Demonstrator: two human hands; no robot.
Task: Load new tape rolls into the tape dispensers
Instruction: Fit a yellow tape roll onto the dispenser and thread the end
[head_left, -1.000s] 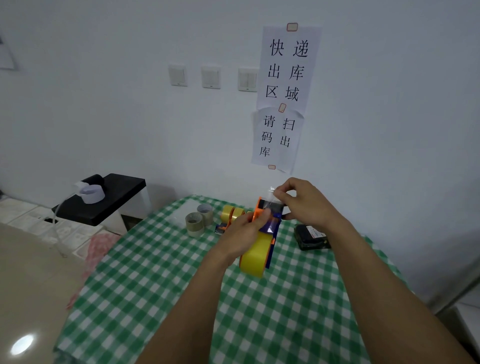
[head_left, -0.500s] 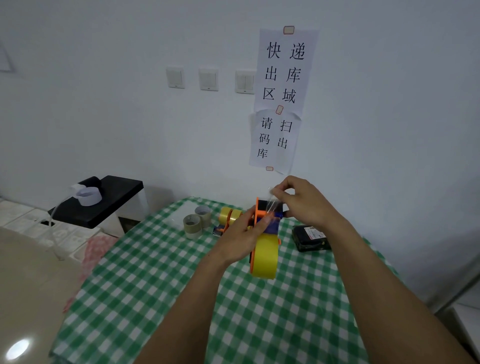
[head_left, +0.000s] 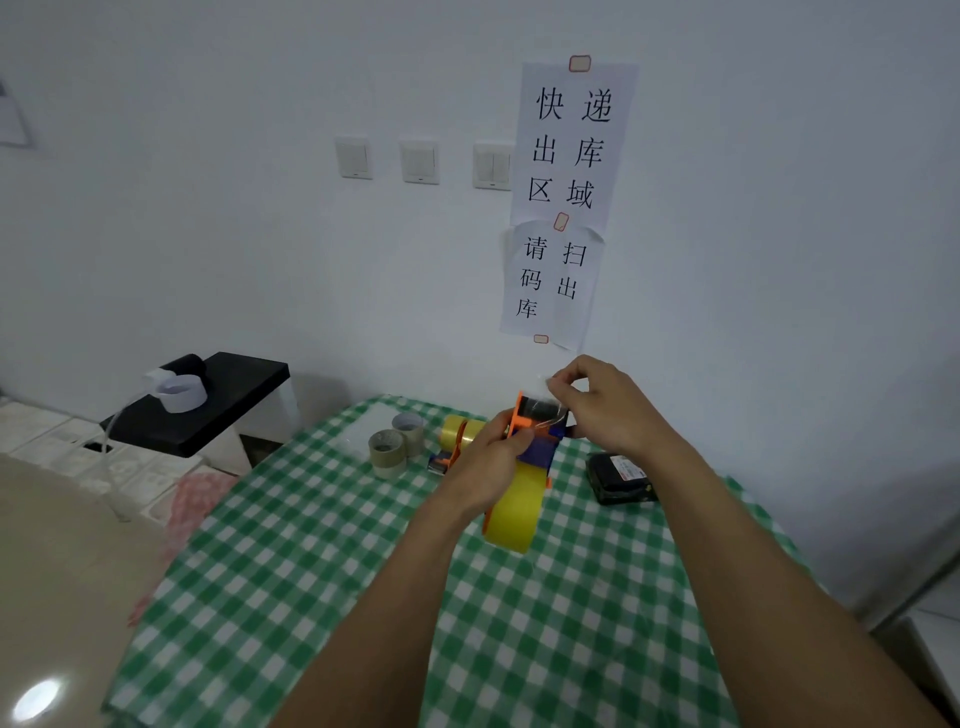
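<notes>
My left hand (head_left: 488, 460) grips an orange and blue tape dispenser (head_left: 537, 441) held up above the table, with a yellow tape roll (head_left: 517, 512) mounted at its lower end. At the dispenser's top, my right hand (head_left: 602, 405) pinches the clear free end of the tape (head_left: 540, 387). A second dispenser with a yellow roll (head_left: 460, 434) lies on the table behind my left hand, partly hidden by it. Two brownish tape rolls (head_left: 387, 452) stand to its left.
The table carries a green and white checked cloth (head_left: 311, 571). A black packet (head_left: 618, 475) lies at the right near the wall. A black side stand (head_left: 208, 410) with a white roll (head_left: 179, 392) is at the left. Paper signs (head_left: 569, 202) hang on the wall.
The dispenser has turned in my left hand, so the yellow roll now hangs lower and further right. My right hand has stayed at the dispenser's top, pinching the tape end.
</notes>
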